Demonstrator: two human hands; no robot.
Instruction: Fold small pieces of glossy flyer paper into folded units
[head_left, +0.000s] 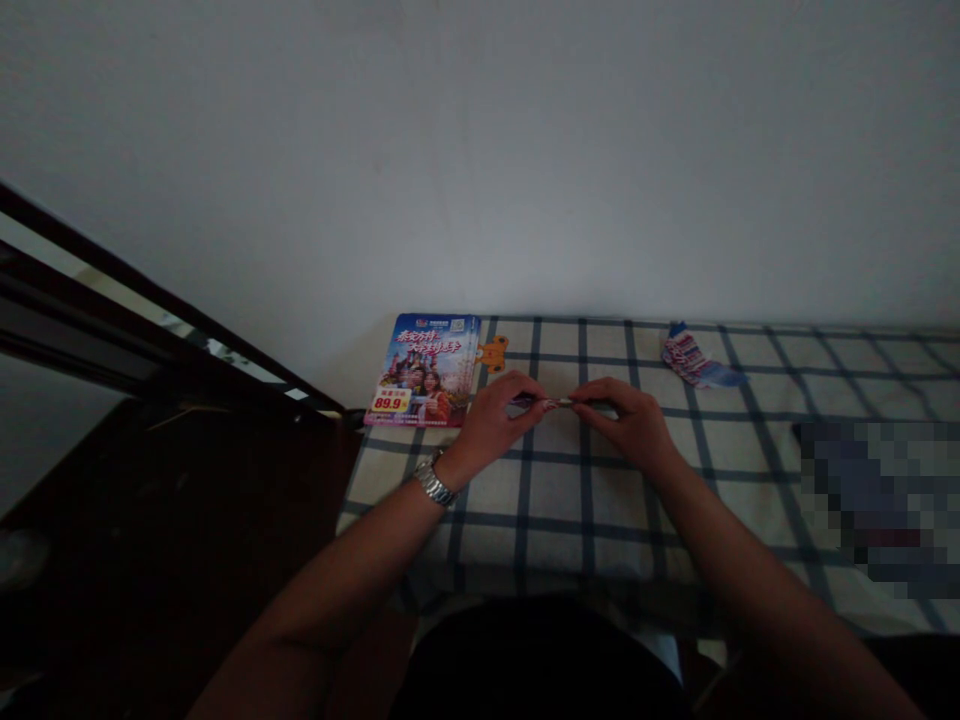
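Pinching a small folded strip (559,403) by its two ends, the person is holding it low over the checked cloth (555,490); whether it is touching the cloth cannot be told. The left hand (495,420) is gripping the left end and the right hand (630,420) the right end, fingertips closed on it. The strip is lying between the hands, its long axis running left to right, both hands equally near. Flyers (424,370) are lying just beyond the left hand.
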